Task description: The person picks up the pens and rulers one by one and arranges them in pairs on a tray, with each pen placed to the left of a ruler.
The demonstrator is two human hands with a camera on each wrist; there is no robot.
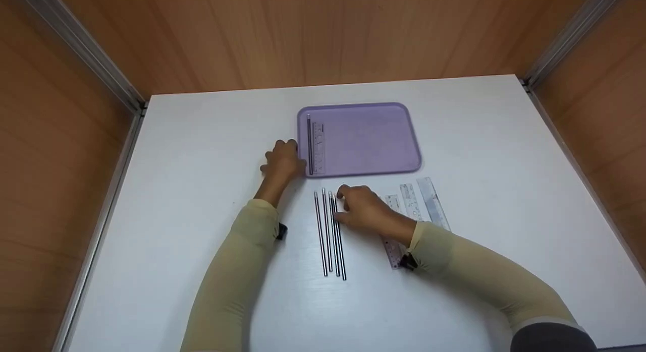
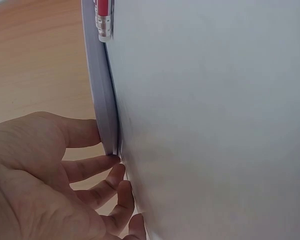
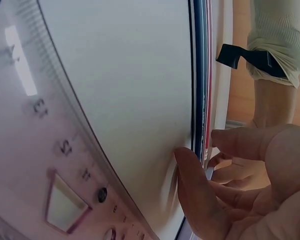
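White table [image 2: 215,125]; wrist-only red pencil [image 2: 104,17] on tray [image 2: 101,100].

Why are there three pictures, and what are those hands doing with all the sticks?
It is one moment seen by three cameras on one person. The big picture comes from a camera on the person's head, looking down at a white table. The other two come from small cameras strapped to each wrist, so they look very close up and sideways.

On the table sits a purple tray with one pencil and a clear ruler in it. Nearer the person lie four more pencils in a row, and three more clear rulers to their right.

The left hand rests its fingers against the tray's left edge. The right hand touches the pencils at the right of the row. I cannot tell whether it has really gripped one.
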